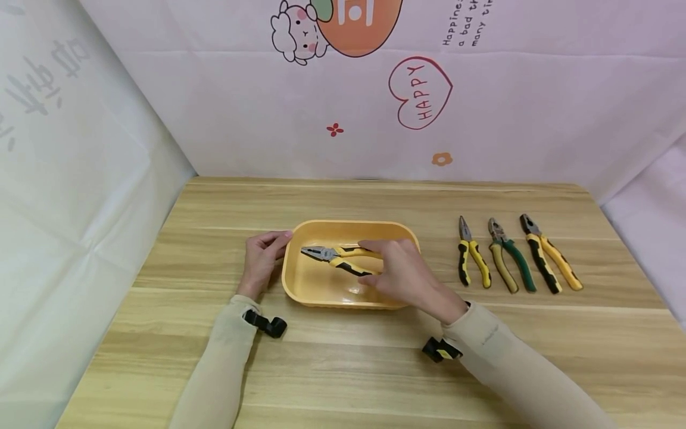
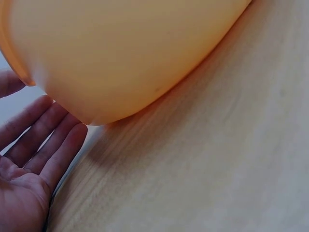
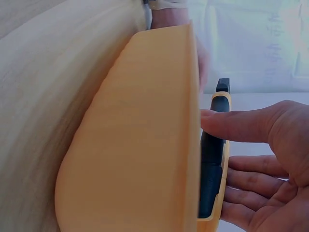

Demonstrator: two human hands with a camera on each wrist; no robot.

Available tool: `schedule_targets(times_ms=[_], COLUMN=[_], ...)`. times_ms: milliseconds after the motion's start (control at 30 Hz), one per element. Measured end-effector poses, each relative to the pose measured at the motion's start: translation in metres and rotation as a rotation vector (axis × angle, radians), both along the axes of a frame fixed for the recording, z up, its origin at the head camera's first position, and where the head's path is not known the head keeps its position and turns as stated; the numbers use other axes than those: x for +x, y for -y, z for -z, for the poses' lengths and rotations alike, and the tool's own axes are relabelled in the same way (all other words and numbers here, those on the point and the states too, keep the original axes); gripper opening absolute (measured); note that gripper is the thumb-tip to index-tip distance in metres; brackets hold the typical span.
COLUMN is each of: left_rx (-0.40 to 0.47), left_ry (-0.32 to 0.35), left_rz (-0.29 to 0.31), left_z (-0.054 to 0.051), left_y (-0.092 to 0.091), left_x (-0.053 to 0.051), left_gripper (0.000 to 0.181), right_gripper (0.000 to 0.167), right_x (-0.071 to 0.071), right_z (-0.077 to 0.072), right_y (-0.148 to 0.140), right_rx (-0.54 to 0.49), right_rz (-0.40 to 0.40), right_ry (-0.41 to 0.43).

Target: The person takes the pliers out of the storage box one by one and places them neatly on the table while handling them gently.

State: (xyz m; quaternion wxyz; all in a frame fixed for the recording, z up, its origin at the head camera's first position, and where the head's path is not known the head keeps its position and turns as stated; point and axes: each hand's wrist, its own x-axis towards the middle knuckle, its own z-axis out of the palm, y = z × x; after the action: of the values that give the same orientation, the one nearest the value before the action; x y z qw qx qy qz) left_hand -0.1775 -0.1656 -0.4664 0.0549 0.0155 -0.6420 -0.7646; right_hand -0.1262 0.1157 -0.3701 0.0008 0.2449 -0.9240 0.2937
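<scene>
A yellow plastic basket (image 1: 321,292) stands on the wooden table. Over its inside, my right hand (image 1: 404,271) grips combination pliers (image 1: 343,256) by their yellow-and-black handles, the grey jaws pointing left. The right wrist view shows the thumb and fingers on opposite sides of the pliers (image 3: 212,179), just beyond the basket wall (image 3: 135,130). My left hand (image 1: 262,262) touches the basket's left end. In the left wrist view, nearly straight fingers (image 2: 63,150) reach the basket's outer wall (image 2: 130,53), with the thumb by the rim.
To the right of the basket lie yellow-and-black needle-nose pliers (image 1: 465,253), green-handled pliers (image 1: 520,262) and another yellow-and-black pair of pliers (image 1: 546,256), all on the table (image 1: 343,369). A printed white cloth (image 1: 257,119) hangs behind the table.
</scene>
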Motion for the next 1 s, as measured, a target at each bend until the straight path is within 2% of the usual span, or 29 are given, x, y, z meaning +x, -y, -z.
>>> schedule_targets(times_ms=[333,633,767,1000], left_rx=[-0.001,-0.100,-0.130,-0.129], left_ry=[-0.010,-0.041,-0.048,-0.049], left_rz=[-0.007,0.022,0.029,0.028], left_z=[0.000,-0.001,-0.001,0.001], left_y=[-0.001,0.001,0.001,0.001], left_x=[0.001,0.001,0.001,0.000], left_gripper=[0.021,0.031,0.032,0.033], right_gripper=[0.060,0.064,0.064,0.063], right_x=[0.010,0.016,0.018,0.021], right_z=[-0.011,-0.021,-0.021,-0.023], right_y=[-0.006,-0.014,-0.017,-0.025], right_rx=[-0.048,-0.061,-0.062,-0.075], right_rz=[0.012,0.065,0.075,0.114], right_ry=[0.015,0.023,0.005,-0.034])
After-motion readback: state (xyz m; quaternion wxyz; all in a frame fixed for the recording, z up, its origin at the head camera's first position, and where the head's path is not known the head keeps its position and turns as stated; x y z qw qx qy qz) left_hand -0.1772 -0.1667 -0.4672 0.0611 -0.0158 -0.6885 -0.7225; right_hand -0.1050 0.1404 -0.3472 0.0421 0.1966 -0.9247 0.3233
